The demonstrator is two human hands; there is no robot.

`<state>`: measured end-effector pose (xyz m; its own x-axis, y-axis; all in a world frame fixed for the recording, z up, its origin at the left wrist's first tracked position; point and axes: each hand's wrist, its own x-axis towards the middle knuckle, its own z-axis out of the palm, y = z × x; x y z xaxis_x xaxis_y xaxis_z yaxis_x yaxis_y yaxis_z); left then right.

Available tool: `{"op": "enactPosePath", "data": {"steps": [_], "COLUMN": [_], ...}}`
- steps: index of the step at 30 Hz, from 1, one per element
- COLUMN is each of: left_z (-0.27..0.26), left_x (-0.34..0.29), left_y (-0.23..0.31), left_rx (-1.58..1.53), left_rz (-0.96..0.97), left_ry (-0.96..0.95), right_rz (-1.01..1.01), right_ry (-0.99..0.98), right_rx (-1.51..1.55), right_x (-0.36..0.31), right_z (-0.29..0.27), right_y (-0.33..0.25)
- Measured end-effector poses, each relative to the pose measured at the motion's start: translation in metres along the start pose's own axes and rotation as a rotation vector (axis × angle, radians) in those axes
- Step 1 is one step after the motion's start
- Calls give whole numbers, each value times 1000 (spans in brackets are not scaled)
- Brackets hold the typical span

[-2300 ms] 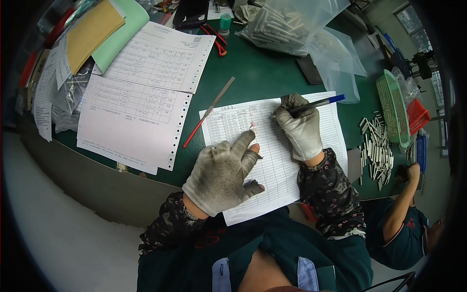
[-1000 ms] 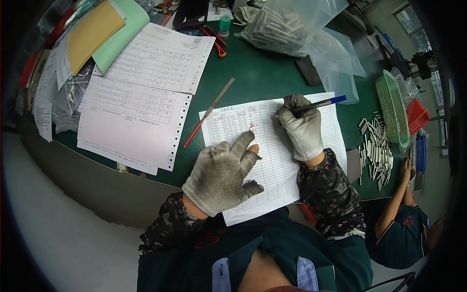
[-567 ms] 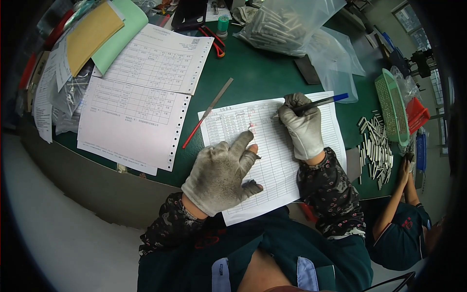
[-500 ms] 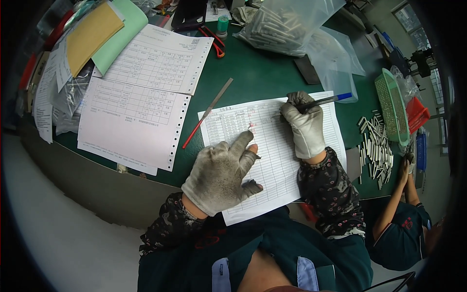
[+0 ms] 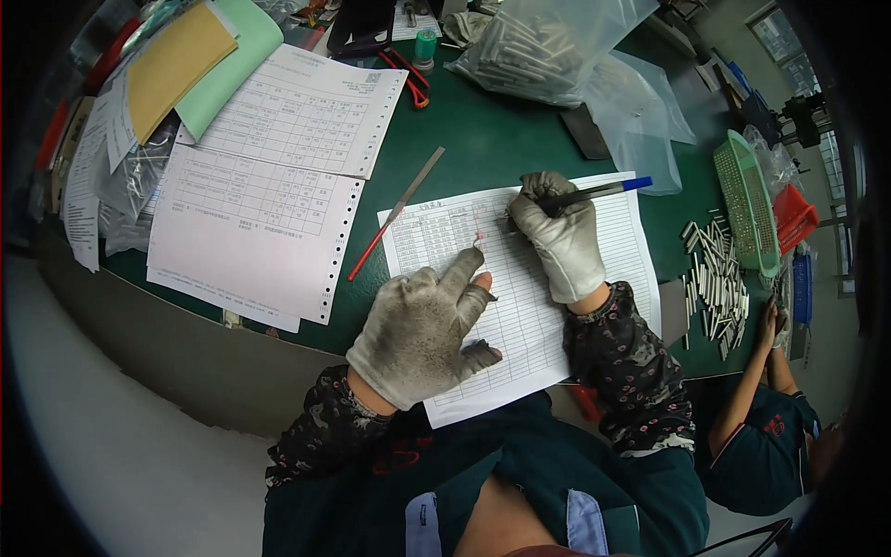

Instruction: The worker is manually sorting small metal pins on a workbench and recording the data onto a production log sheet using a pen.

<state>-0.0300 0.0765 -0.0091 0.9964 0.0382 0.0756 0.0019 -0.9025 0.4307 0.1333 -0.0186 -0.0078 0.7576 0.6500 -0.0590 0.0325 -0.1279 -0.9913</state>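
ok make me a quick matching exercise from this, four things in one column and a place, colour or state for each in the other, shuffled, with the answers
Column one
1. pen
2. thin-bladed tool
3. lined sheet
4. loose metal rods

Column two
A. beneath the left hand
B. held in the right hand
C. heaped beside the green basket
D. red at the handle

Pairs: 1-B, 2-D, 3-A, 4-C

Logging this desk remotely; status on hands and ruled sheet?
Left hand spread on ruled sheet. Right hand gripping blue-ended pen over it. Red-handled tool across sheet corner.
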Motion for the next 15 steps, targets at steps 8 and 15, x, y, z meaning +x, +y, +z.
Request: {"op": "enactPosePath", "data": {"steps": [8,15], "left_z": [0,-2], "left_x": [0,0], "left_y": [-1,3], "left_rx": [-18,10], "left_rz": [17,21], "left_ry": [-15,13], "right_rz": [9,-120], "right_ry": [-2,112], "right_rx": [-2,101], "right_x": [-1,-10], "right_z": [-1,-7], "right_y": [3,-16]}}
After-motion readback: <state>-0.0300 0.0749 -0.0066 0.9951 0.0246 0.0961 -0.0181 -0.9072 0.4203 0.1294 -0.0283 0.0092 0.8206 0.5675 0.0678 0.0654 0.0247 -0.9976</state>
